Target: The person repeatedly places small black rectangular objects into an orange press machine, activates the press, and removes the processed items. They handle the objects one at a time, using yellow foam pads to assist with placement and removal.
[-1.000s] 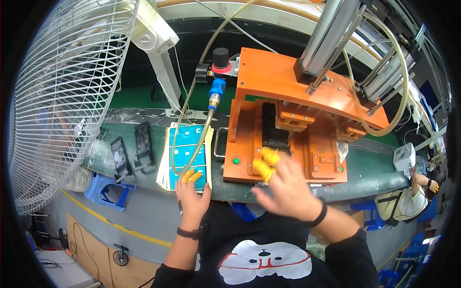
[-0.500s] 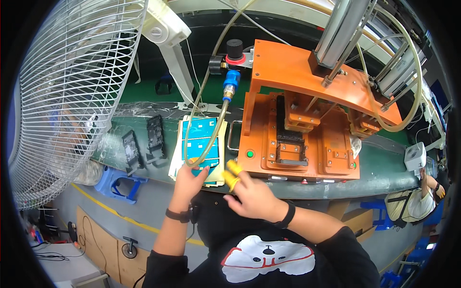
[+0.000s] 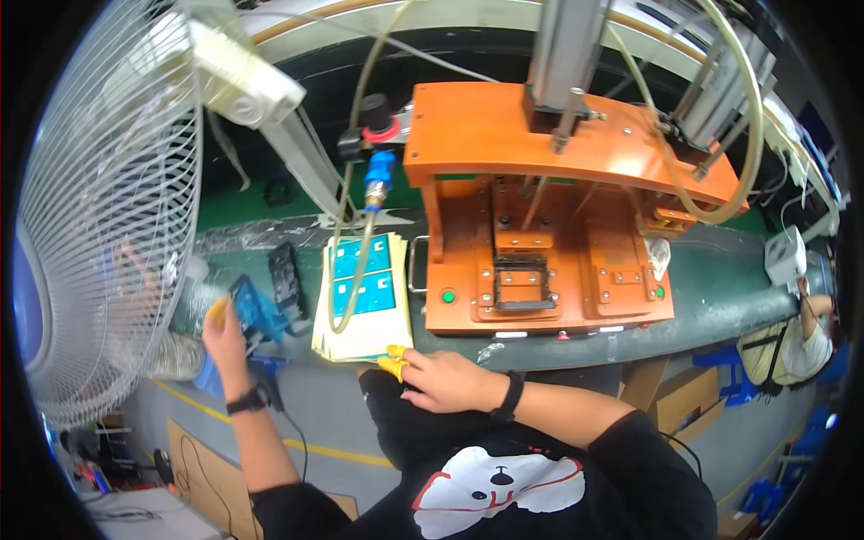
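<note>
My left hand, with a yellow finger cot, is raised at the left above the bench edge. A motion-blurred blue film piece appears pinched in its fingers, over a dark rectangular part. Beside that lies another black part. My right hand is at the bench's front edge, thumb apart from its yellow-cotted fingers, nothing visible in it. Just beyond it lies a stack of pale sheets, the top one bearing blue film pieces. A clear hose hangs over the stack.
An orange pneumatic press stands right of the sheets, a black frame in its left fixture. A large wire fan fills the left. A grey post rises behind. At far right, another person sits by a small white fan.
My left hand has moved left from the sheets with blue film; fewer blue pieces show on the stack. The left press block no longer shows over its fixture. The view has shifted.
</note>
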Tool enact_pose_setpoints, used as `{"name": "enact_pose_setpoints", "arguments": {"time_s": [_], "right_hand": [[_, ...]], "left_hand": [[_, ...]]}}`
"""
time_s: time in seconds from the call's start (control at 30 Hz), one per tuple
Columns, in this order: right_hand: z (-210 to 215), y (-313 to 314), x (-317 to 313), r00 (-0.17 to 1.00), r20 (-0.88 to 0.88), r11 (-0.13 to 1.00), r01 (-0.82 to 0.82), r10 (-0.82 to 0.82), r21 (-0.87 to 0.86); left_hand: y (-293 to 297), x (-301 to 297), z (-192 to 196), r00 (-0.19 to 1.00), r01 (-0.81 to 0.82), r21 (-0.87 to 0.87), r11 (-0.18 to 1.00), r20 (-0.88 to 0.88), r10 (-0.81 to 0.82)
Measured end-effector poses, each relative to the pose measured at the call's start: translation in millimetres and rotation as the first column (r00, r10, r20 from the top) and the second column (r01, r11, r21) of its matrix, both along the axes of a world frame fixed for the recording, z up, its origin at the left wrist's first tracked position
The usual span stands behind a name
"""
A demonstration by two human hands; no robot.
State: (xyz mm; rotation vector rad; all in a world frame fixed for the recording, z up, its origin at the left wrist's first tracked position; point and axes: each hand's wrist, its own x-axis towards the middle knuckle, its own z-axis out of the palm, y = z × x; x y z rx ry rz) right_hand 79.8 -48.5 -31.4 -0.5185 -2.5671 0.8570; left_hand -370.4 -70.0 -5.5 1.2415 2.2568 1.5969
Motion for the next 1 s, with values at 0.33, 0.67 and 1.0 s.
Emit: {"name": "enact_pose_setpoints", "arguments": {"time_s": [0.33,0.67,1.0], "right_hand": [[108.5,17.7,135.9,0.829,-0.264,0.703,0.559,-0.493,0.440],[101.3,55.1,153.9,0.925,-0.143,0.741,0.368,-0.352,0.561],[178.8,3.8,265.7,0.766,-0.463,0.797,0.575,-0.447,0.182]], "left_hand": [[-111.7,149.5,51.7,0.708,0.599,-0.091,0.795,0.524,-0.474],[-38.6,259.4,54.5,0.342,0.892,0.002,0.452,0.652,-0.677],[81.8,324.3,74.4,0.420,0.906,-0.111,0.408,0.112,-0.901]]}}
